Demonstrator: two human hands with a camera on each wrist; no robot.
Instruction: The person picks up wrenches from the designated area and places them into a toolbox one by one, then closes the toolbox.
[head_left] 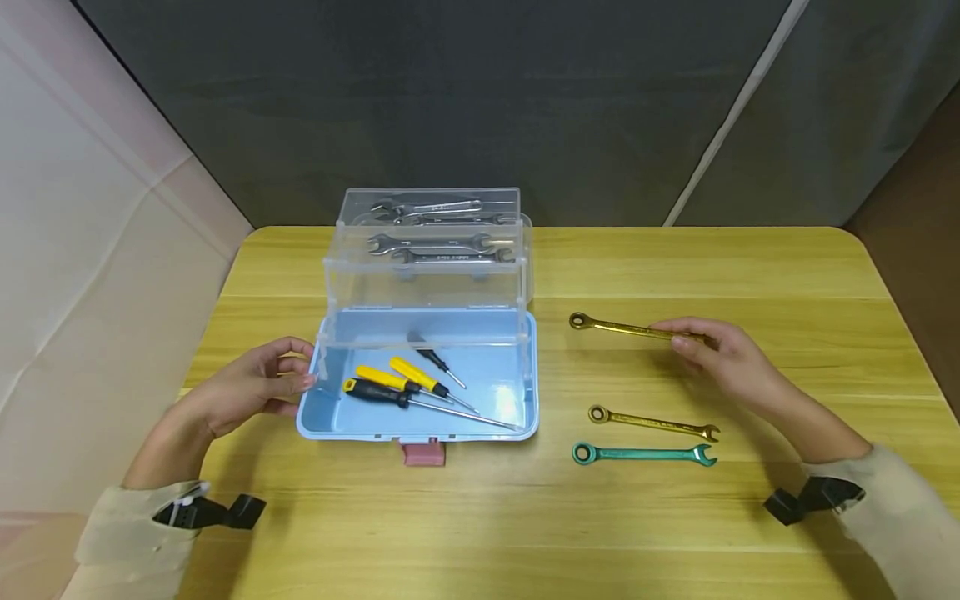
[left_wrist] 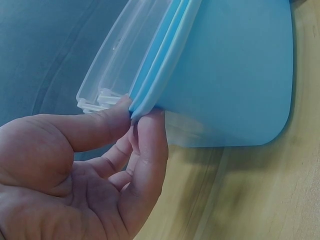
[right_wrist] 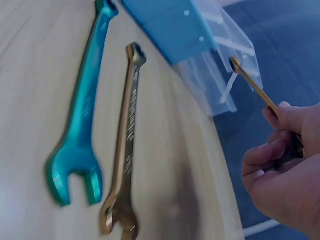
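Nearest, bottom centre: yellow wooden table (head_left: 480, 533). Left hand (head_left: 251, 387) at centre left, thumb and forefinger pinching rim of open light-blue plastic toolbox (head_left: 517, 392); screwdrivers inside, clear tiers raised behind. Right hand (head_left: 720, 350) at centre right, fingers curled round long gold ratchet wrench (head_left: 622, 328), ring end toward box. Best kept level, box steadied. Shorter gold wrench (head_left: 652, 422) and teal wrench (head_left: 645, 454) lying lower right.

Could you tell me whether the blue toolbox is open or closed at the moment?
Open. The toolbox has its clear tiered trays swung up and back, exposing the screwdrivers lying in the blue base.
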